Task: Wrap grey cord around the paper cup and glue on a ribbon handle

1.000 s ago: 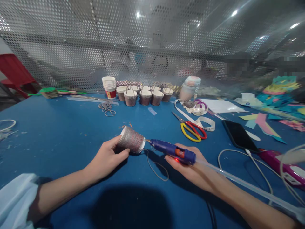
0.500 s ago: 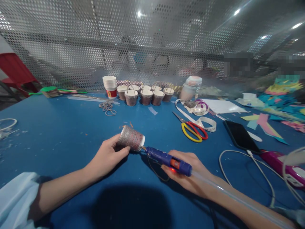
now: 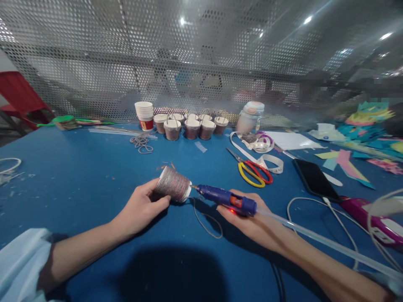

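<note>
My left hand (image 3: 146, 205) is closed round a paper cup (image 3: 174, 184) wound with grey-brown cord, tipped on its side above the blue table. The cup's pale rim or base edge faces right. A loose tail of cord (image 3: 206, 226) curls from the cup onto the table. In my right hand (image 3: 252, 220) is a blue hot glue gun (image 3: 220, 197) with a lit red light and a long clear glue stick (image 3: 315, 237) coming out of its back. The gun's nozzle is at the upper right edge of the cup; whether it touches, I cannot tell.
Several cord-wrapped cups with handles (image 3: 172, 130) stand at the back beside stacked paper cups (image 3: 144, 116). Scissors (image 3: 252, 172), a measuring tape (image 3: 270, 163), a phone (image 3: 315, 180) and a white cable (image 3: 340, 214) lie to the right. A cord bundle (image 3: 141, 143) lies back left.
The glue gun's nozzle has moved up along the cup's edge, with my right hand rising slightly. My left hand holds the cup nearly still; more of the loose cord shows.
</note>
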`<state>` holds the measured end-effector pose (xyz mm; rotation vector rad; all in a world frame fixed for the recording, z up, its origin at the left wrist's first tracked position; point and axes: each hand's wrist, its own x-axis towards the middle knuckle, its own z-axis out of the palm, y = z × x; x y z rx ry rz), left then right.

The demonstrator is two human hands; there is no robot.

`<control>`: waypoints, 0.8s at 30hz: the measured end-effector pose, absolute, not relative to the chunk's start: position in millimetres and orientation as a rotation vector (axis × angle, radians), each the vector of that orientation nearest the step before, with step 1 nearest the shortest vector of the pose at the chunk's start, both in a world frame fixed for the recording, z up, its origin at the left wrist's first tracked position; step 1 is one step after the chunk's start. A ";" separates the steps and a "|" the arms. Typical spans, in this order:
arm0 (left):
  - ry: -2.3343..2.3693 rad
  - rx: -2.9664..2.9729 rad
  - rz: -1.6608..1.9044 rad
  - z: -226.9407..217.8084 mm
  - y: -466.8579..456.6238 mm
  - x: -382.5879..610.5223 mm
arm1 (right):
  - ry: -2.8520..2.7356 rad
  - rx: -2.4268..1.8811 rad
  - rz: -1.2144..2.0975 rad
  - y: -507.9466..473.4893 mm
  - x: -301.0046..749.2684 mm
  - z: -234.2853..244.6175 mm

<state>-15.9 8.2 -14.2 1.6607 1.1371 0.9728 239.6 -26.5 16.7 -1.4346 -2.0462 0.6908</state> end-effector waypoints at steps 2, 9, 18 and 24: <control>1.144 1.657 0.973 -14.9 8.4 -16.3 | -2.072 -1.422 0.712 -27.9 238.6 18.4; 1.135 1.655 0.969 -16.0 9.8 -17.2 | -2.065 -1.422 0.718 -27.9 236.5 19.7; 1.116 1.738 0.950 -19.0 9.5 -19.2 | -1.820 -1.613 0.648 0.1 246.1 2.8; 1.093 1.742 0.956 -18.3 8.7 -18.8 | -1.978 -1.638 0.515 21.5 249.5 -6.2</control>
